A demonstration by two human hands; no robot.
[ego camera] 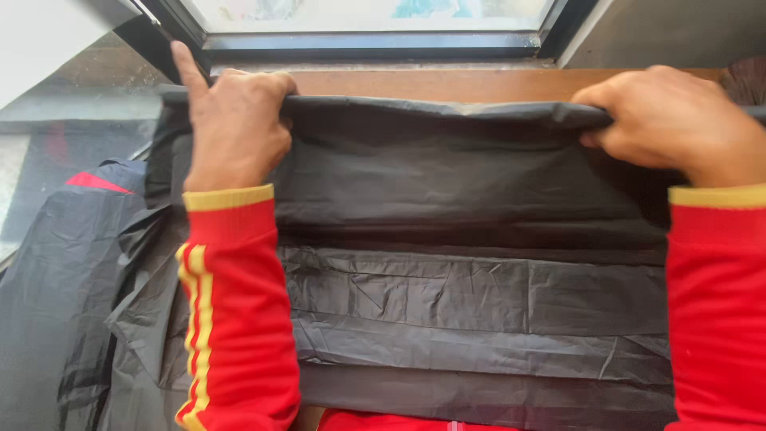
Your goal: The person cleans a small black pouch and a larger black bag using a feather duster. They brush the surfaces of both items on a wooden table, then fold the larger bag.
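Note:
A black, thin, crinkled sheet of fabric or plastic (471,303) lies folded in flat horizontal bands in front of me. My left hand (235,120) grips its far edge at the upper left, with the index finger pointing up. My right hand (678,120) is closed on the same far edge at the upper right. Between the two hands the edge is pulled taut, lifted above the lower layers. Both arms wear red sleeves (235,319) with yellow cuffs and stripes.
A brown wooden ledge (447,82) runs behind the sheet, under a dark window frame (375,44). At the left lies more dark crumpled material with a red patch (92,182). A grey wall (678,32) stands at the upper right.

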